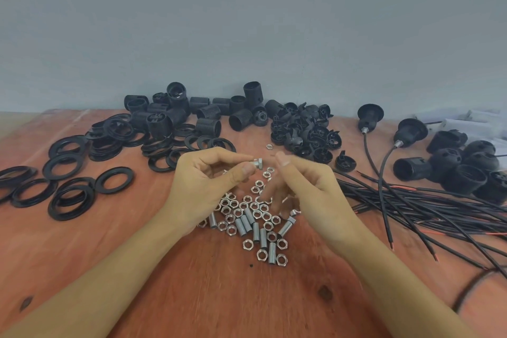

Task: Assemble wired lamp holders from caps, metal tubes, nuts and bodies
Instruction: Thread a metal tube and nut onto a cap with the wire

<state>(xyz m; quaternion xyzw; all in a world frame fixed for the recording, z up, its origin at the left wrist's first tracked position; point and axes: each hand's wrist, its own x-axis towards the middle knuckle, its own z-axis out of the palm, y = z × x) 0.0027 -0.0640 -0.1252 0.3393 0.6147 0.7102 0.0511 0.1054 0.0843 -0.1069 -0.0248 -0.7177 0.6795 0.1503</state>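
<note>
Threaded metal tube (256,164) carries a hex nut at its end. It is pinched between the thumb and index finger of the left hand (203,186), directly above the pile of nuts and tubes (255,219). Right hand (310,192) is just right of the tube, released, its fingers loosely spread and motion-blurred. Behind the pile are threaded lamp-holder bodies (208,118), one with moulded lettering that is not legible, and caps (307,129). Left of the pile are black rings (74,173). Right of the pile are black wires (411,206) and wired lamp holders (370,116).
</note>
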